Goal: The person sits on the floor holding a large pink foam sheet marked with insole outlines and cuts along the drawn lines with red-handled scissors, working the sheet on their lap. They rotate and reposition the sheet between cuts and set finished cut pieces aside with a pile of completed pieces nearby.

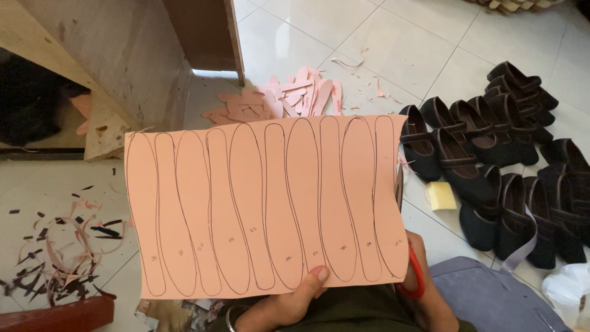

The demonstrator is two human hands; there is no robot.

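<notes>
A large pink sheet (264, 203) with several insole outlines drawn in black pen is held up over the floor. My left hand (289, 301) grips its bottom edge, thumb pressed on the front. My right hand (424, 283) is at the sheet's lower right corner, fingers through the red handles of a pair of scissors (415, 273), whose blades run up along the sheet's right edge, mostly hidden behind it.
Cut pink insoles (289, 98) lie piled on the white tiled floor beyond the sheet. Several black shoes (498, 166) stand to the right beside a yellow sponge (440, 195). Pink and black scraps (61, 246) litter the left. A wooden bench (117, 61) stands at upper left.
</notes>
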